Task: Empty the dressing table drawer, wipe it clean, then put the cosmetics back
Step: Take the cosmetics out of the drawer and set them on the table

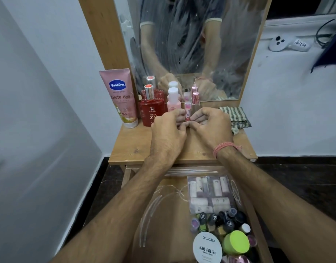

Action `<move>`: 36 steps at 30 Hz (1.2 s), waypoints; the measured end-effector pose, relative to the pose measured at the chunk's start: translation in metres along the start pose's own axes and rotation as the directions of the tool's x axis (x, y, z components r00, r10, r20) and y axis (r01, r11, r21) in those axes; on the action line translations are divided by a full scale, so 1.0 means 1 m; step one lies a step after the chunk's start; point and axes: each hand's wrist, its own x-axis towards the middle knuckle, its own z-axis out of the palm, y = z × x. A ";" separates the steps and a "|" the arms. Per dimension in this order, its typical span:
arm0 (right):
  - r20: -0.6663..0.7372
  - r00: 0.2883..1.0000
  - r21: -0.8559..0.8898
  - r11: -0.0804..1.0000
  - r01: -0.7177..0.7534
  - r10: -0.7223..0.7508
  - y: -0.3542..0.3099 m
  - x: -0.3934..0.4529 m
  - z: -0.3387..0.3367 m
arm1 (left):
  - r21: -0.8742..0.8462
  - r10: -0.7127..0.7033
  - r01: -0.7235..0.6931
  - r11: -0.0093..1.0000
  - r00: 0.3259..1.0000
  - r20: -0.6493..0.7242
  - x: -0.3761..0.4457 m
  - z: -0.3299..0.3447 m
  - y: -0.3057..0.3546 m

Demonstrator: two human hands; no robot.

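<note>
Wooden drawer (163,215) open, holding nail polish bottles (218,222), clear pouch (210,194).

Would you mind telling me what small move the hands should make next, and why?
Probably let go of the small pink tube so it stands on the table top beside the pink bottle, then reach back to the open drawer. The left hand and right hand both hold the tube at its base, and the drawer still holds nail polish bottles and a packet.

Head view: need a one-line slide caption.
Both hands set a small pink tube upright on the wooden dressing table.
</note>
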 end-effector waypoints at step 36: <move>-0.018 1.000 -0.110 0.994 0.020 -0.022 -0.012 -0.005 -0.001 | 0.065 -0.072 0.068 0.996 0.995 0.063 -0.006 -0.002 0.008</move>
